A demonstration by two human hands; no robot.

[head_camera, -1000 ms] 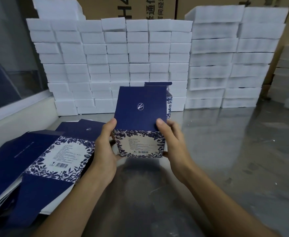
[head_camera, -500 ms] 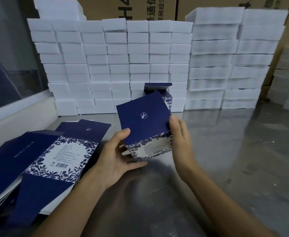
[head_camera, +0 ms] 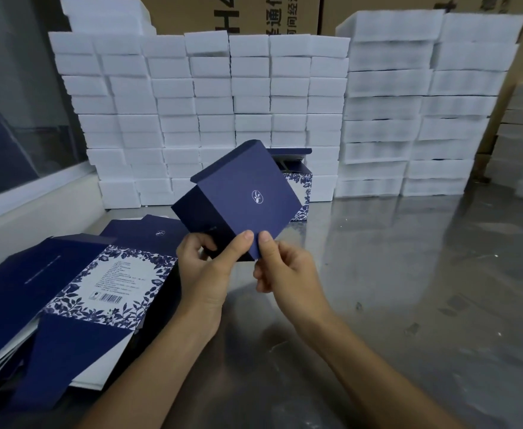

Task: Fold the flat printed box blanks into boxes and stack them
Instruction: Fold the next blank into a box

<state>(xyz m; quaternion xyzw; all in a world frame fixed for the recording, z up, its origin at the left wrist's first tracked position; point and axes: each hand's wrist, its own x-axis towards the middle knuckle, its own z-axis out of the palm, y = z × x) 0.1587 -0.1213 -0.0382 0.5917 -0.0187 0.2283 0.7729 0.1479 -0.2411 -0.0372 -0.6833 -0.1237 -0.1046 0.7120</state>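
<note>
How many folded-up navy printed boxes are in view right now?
2: one navy printed box held tilted in both hands above the steel table; another standing behind it against the white foam blocks. Others may be hidden.

The folded box (head_camera: pixel 297 181) at twelve o'clock is mostly hidden behind the held box (head_camera: pixel 238 199); the blanks (head_camera: pixel 68 292) are cut off at nine o'clock.
</note>
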